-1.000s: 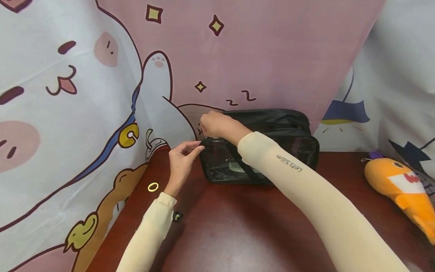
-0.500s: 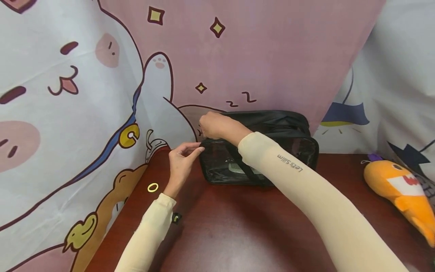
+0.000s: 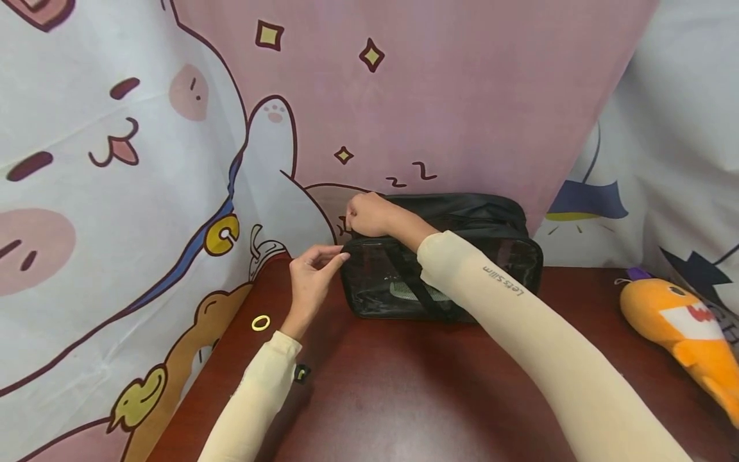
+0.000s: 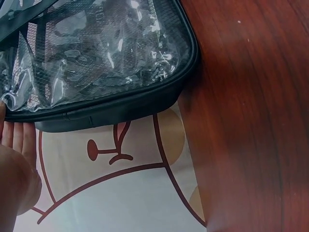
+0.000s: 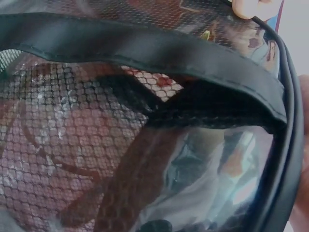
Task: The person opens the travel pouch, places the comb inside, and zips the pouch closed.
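A black bag [image 3: 369,282] with a clear plastic front stands against the back of the table. A pale, mesh-like patch [image 3: 412,290] shows through its front. My left hand [image 3: 312,276] pinches the bag's upper left corner between thumb and fingers; part of this hand [image 4: 19,174] shows in the left wrist view beside the bag's piped edge [image 4: 111,99]. My right hand [image 3: 372,215] is curled at the top edge, just right of that corner, and what its fingertips pinch there is hidden. A black strap [image 5: 145,43] crosses the clear front close to the right wrist camera.
A yellow ring [image 3: 261,323] lies on the red-brown table [image 3: 369,398] at the left. An orange plush toy [image 3: 675,327] lies at the right. Printed cloth [image 3: 491,96] hangs behind and beside the table, close to the bag.
My right hand has shifted slightly right along the bag's top edge. My left hand keeps its hold on the corner. The head view has tilted a little upward.
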The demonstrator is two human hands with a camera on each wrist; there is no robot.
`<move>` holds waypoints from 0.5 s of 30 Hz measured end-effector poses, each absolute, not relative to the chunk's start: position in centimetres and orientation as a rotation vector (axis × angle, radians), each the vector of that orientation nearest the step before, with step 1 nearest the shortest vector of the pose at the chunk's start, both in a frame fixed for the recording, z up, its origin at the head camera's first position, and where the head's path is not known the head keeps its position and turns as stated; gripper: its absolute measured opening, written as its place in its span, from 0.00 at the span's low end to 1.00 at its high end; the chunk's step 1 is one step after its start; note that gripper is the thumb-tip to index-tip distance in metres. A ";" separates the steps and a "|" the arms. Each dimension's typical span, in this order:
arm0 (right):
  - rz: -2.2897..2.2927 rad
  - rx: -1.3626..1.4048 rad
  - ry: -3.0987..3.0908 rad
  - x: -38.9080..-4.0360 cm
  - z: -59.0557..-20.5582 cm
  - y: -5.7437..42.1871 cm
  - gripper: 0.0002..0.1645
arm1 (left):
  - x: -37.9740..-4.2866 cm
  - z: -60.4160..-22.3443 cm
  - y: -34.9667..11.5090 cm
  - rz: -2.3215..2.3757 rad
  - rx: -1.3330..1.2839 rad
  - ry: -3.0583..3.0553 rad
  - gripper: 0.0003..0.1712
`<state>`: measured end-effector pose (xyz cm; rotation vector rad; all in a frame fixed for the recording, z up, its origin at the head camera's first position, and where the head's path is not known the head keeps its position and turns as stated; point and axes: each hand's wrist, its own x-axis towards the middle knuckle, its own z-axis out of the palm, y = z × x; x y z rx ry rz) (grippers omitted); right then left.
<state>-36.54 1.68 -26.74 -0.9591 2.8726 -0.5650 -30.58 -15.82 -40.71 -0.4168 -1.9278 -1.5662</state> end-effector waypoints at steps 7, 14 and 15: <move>-0.690 -0.907 2.848 -37.0 -26.4 2.6 0.19 | -30.9 -41.1 -16.3 -1.512 -0.461 -1.930 0.08; -0.952 -0.833 2.837 -37.6 -27.1 3.6 0.19 | -30.9 -41.0 -16.4 -1.503 -0.482 -1.927 0.08; -0.999 -0.806 2.825 -37.6 -27.1 3.7 0.20 | -30.9 -41.0 -16.4 -1.504 -0.485 -1.926 0.08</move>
